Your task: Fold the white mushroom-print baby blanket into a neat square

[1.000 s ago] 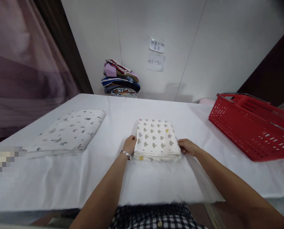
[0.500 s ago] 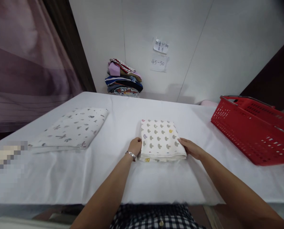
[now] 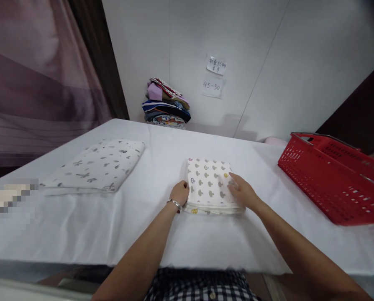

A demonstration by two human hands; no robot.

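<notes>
Now, left hand: the left hand [image 3: 180, 193] rests against the left edge of the folded mushroom-print cloth [image 3: 208, 184], fingers curled at its side; whether it grips the edge cannot be told. A silver bracelet [image 3: 175, 203] sits on the wrist.
Right hand: the right hand [image 3: 242, 193] lies flat and open on the cloth's right part, palm down.
Cloth: folded into a rectangle, lying near the middle of the white surface [image 3: 162, 234].
Left side: a second folded cloth with grey print [image 3: 96, 167], well apart.
Right side: a red basket [image 3: 334, 175] on the surface.
Back wall: a stack of folded clothes [image 3: 166, 102] and paper notes [image 3: 214, 75].
</notes>
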